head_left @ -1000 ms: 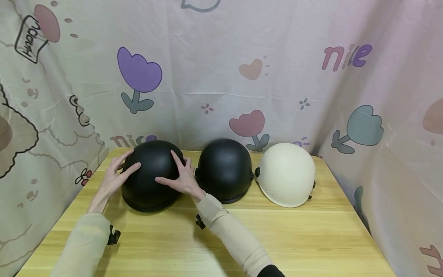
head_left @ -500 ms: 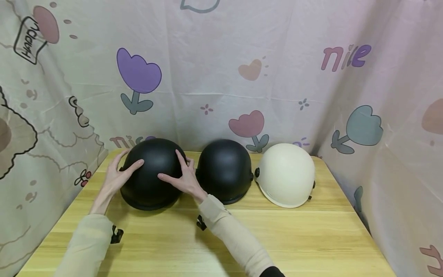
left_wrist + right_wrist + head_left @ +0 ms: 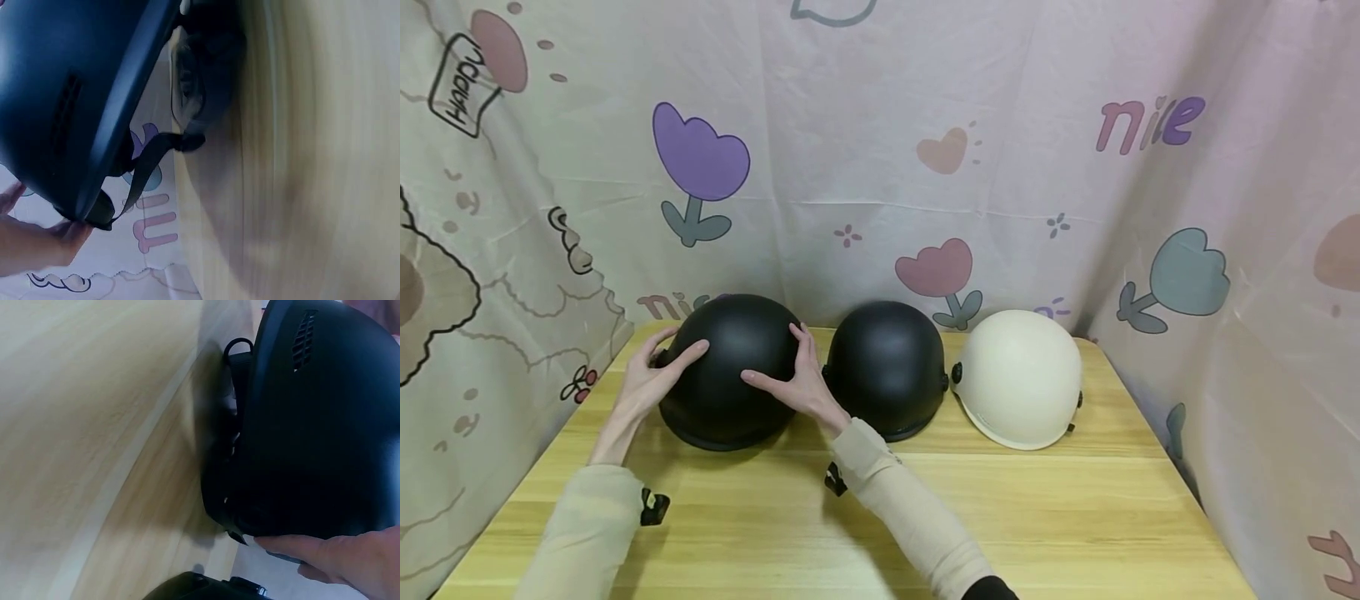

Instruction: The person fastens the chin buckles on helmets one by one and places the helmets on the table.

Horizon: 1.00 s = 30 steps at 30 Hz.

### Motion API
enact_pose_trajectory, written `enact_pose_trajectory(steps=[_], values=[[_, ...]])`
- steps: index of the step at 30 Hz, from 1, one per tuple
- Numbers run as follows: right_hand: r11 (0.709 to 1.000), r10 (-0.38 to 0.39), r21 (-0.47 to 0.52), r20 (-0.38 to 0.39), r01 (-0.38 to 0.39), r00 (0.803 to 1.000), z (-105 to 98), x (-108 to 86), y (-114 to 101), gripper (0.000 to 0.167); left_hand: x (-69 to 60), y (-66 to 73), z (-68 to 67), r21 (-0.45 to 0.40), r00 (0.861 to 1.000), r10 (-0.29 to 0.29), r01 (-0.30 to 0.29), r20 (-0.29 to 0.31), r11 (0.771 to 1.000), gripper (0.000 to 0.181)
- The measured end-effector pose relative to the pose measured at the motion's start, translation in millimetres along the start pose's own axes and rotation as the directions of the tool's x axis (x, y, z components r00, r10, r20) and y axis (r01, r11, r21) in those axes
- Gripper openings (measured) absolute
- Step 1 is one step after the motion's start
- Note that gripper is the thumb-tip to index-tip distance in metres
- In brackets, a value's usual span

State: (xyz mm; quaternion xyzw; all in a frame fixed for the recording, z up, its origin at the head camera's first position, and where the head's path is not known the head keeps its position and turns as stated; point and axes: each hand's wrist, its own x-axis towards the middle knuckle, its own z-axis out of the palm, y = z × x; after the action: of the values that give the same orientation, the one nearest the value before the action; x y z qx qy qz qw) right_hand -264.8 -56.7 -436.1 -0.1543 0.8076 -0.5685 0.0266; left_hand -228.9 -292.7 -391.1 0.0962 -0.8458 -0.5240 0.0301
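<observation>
At ten o'clock on the worktop [image 3: 1060, 517], it's the black helmet [image 3: 730, 400] in a two-handed hold! Left hand [image 3: 647, 383] grips it at its nine o'clock, right hand [image 3: 805, 383] at its three, both thumbs on the shell, fingers round the sides. Look underneath: left wrist view, rim clear of the wood, strap [image 3: 145, 169] dangling below. Up at twelve o'clock, the second helmet [image 3: 887, 375], also black, just beside the right hand; at two o'clock, the white helmet [image 3: 1022, 379]. Printed cloth [image 3: 850, 100] behind.
</observation>
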Motion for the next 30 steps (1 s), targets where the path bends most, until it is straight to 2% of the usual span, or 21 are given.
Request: enact_pose_trajectory(steps=[4,11,16,21,26,30], values=[[1.000,-0.001,-0.013,-0.003,0.001,1.000,-1.3,-0.1,-0.7,0.103,-2.2,-0.2,1.6,-0.040,1.000,0.006,-0.007,-0.027,0.999,0.088],[0.996,0.017,-0.091,0.001,-0.017,1.000,-3.5,-0.2,-2.7,0.110,-3.0,-0.8,2.9,-0.104,0.998,0.005,-0.011,-0.058,0.995,0.082],[0.997,-0.011,-0.077,0.004,0.012,1.000,-4.7,0.0,-5.3,0.112,-1.5,2.4,0.3,-0.117,0.996,0.003,-0.014,-0.092,0.993,0.074],[0.997,-0.030,-0.077,0.014,0.031,0.999,-6.3,-0.1,-4.8,0.111,-0.3,6.3,-3.9,-0.133,0.995,0.036,-0.048,-0.093,0.990,0.067],[0.994,-0.034,-0.104,0.025,0.036,0.999,-9.7,0.8,-2.7,0.107,-1.9,7.2,-7.4,-0.154,0.993,0.043,-0.060,-0.110,0.986,0.060],[0.996,-0.043,-0.072,0.022,0.044,0.999,-11.6,0.5,-2.0,0.108,-2.4,7.6,-8.9,-0.177,0.990,0.067,-0.089,-0.122,0.980,0.057]])
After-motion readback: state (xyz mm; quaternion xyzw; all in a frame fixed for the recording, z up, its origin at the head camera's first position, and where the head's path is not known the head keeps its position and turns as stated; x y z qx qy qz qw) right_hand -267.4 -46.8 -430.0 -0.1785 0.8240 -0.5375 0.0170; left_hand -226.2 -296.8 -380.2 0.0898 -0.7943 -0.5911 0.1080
